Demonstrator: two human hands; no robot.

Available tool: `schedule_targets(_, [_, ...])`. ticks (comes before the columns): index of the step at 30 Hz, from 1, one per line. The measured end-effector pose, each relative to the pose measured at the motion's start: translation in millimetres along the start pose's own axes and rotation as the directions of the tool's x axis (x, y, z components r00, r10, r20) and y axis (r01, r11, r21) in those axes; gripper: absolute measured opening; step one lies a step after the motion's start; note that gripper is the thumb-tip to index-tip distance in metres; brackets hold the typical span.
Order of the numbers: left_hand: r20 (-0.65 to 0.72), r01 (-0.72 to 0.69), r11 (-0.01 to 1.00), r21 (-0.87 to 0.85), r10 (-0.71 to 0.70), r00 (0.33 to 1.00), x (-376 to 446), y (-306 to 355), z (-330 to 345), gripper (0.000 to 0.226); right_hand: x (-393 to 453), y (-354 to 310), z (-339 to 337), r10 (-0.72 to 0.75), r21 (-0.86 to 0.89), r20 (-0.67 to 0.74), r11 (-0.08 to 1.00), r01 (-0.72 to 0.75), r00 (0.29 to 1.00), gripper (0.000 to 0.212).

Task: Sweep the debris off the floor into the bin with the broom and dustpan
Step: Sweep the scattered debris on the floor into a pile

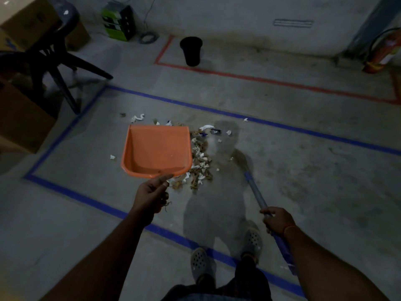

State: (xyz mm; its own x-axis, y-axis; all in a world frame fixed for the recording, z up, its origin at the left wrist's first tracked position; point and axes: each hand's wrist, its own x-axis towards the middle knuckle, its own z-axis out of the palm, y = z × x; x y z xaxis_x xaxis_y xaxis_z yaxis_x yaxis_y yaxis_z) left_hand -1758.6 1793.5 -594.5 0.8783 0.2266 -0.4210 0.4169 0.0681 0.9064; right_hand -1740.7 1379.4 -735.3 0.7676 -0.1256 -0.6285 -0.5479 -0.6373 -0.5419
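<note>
Orange plastic catches the eye first in the head view: the dustpan (156,149) is held up off the floor by the left hand (151,195), whose fingers are closed around its near edge or handle, and its tray looks empty. The debris (200,158), a loose heap of white scraps and brownish bits, lies on the concrete floor (303,170) just to the right of the pan and partly under its right side, inside a rectangle of blue tape (282,126). The right hand (278,220) is wrapped around the broom (256,190), whose long handle slants from that hand up and left, ending in bristles resting just right of the heap. So the pile sits between pan and bristles. The black bin (191,51) stands well beyond, inside a red outline (271,81).
</note>
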Motion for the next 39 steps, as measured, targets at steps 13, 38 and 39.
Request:
schedule_targets(13, [-0.032,0.024,1.0,0.013,-0.024,0.999,26.0,13.4,50.3,0.025,48.5,-17.1,-22.6,-0.06,-0.124,0.261,0.988,0.095,0.963,0.029])
schedule_targets(38, [-0.111,-0.021,0.997,-0.076,0.013,0.994,170.2,96.3,244.1,0.026,187.5,-75.3,-192.9,-0.038,-0.093,0.403,0.992,0.082,0.915,0.034])
schedule_targets(39, [-0.103,-0.025,0.997,-0.079,0.017,0.995,181.5,98.6,246.3,0.027,194.9,-78.3,-201.4,-0.062,-0.09,0.397,0.99,0.106,0.916,0.034])
